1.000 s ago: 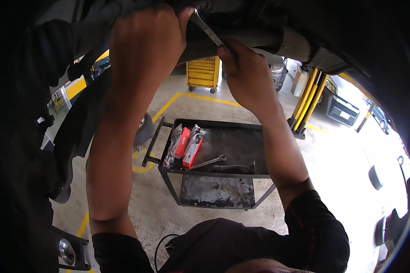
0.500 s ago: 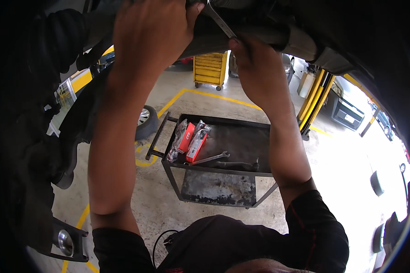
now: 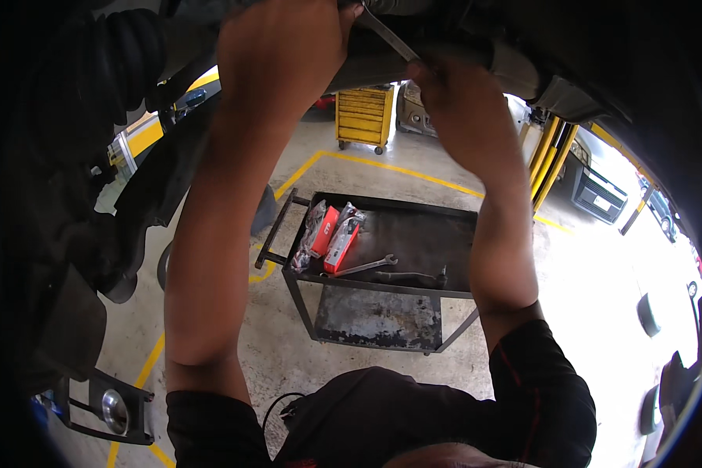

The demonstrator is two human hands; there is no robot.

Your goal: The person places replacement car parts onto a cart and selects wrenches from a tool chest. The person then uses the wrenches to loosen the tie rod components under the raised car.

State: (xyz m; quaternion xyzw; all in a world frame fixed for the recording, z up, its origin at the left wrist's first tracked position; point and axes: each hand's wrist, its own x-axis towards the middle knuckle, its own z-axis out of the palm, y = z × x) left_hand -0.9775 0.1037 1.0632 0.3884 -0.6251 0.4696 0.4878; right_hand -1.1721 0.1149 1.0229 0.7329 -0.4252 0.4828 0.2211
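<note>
Both my arms reach up under a raised vehicle. My right hand (image 3: 468, 109) is closed round the lower end of a metal wrench (image 3: 391, 37), which slants up and left to the top of the picture. My left hand (image 3: 285, 47) is raised beside the wrench's upper end, its thumb bent in close to it. The other left fingers are out of sight, and what they grip cannot be seen. Dark pipework (image 3: 476, 58) of the underbody runs behind the hands. A ribbed rubber boot (image 3: 132, 66) hangs at the left.
Below stands a black metal cart (image 3: 413, 234). On it lie red boxes (image 3: 343, 242) with plastic wrapping, a combination wrench (image 3: 366, 266) and a dark rod-like part (image 3: 409, 276). Farther off are a yellow tool cabinet (image 3: 364, 117) and a yellow lift post (image 3: 547, 160).
Both hands and the wrench appear slightly farther right, as do the underbody and cart, so the view has shifted. My grip on the wrench looks the same.
</note>
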